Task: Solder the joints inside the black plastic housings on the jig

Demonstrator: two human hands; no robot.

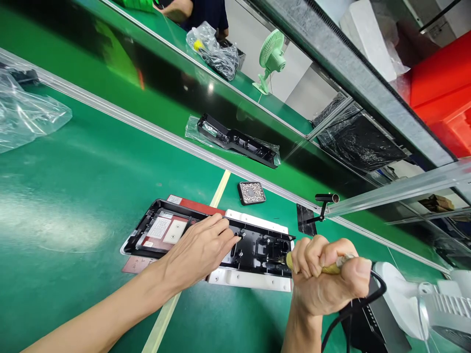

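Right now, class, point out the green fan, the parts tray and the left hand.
Green fan [272, 53]: head view, on its head.
Parts tray [241, 194]: head view, on its side wall.
Left hand [201, 244]: head view, on its back.

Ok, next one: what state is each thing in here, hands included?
Left hand: on the housing, pinch unclear
Right hand: closed around the tool
Tool: held, tip end inside the housing
Cable: bent, hanging loose
Housing: inner side up
Tray: uncovered, full of small metal pieces
Black part: lying on clear film
Green fan: upright, spinning or not unclear
Clear bag: crumpled
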